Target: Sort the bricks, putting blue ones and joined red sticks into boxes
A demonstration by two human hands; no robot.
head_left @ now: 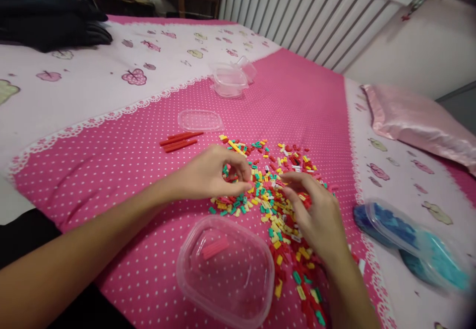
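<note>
A loose heap of small plastic pieces (273, 202) in red, yellow, green, pink and white spreads over the bedspread. My left hand (219, 175) reaches over its left side, thumb and forefinger pinched together; what sits between the tips is too small to make out. From the right, my right hand (316, 212) is curled over the heap, its thumb and forefinger close together beside small pink pieces (277, 184). Whether it grips one of them is unclear. Nearer me stands a clear plastic tub (238, 294) with a short pink joined strip (215, 248) in it.
Red joined strips (180, 143) lie left of the heap, below a clear lid (200, 120). Empty clear tubs (228, 81) stand farther back. At right are tubs of blue pieces (390, 222) and turquoise pieces (444, 259). A pink pillow (420, 120) and a white railing (297, 16) border the bed.
</note>
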